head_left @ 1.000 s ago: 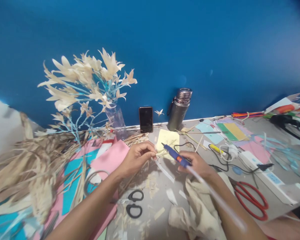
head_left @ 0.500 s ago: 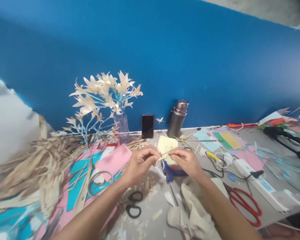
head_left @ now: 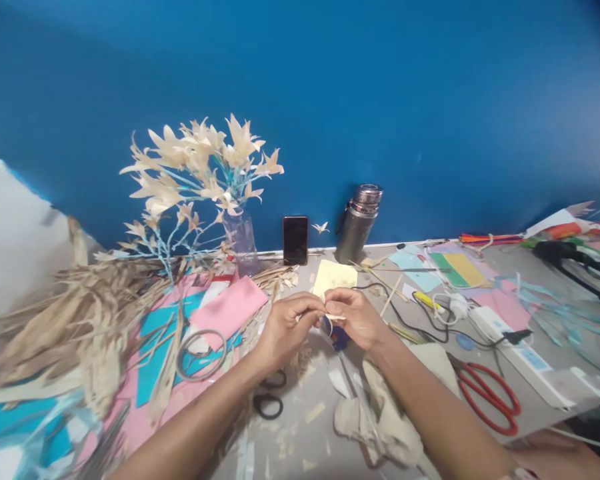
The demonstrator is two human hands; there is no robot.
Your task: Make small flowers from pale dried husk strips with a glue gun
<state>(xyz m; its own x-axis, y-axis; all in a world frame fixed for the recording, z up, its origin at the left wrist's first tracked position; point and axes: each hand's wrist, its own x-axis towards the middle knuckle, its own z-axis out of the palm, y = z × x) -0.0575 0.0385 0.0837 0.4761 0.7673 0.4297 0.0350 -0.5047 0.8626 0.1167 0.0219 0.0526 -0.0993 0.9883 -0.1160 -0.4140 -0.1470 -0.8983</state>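
Note:
Near the middle of the table, my left hand (head_left: 294,327) and my right hand (head_left: 357,317) meet fingertip to fingertip. Both pinch a thin pale strip (head_left: 334,318) that looks like dried husk; fingers cover most of it. Just below and behind the hands lies a blue glue gun (head_left: 338,337), largely covered by my right hand. A yellow pad (head_left: 336,275) lies beyond the fingers. Black-handled scissors (head_left: 269,405) rest under my left forearm, and a crumpled beige cloth (head_left: 395,400) is under my right forearm.
Cream flowers (head_left: 200,160) stand in a clear vase (head_left: 241,241) beside dried husks (head_left: 80,320). A phone (head_left: 295,240) and a steel flask (head_left: 359,225) stand by the blue wall. Red-handled scissors (head_left: 490,400), a power strip (head_left: 523,360) and cables lie on the right.
My right hand has moved left, so the fingertips of both hands now touch. It covers more of the glue gun. The view has tilted slightly.

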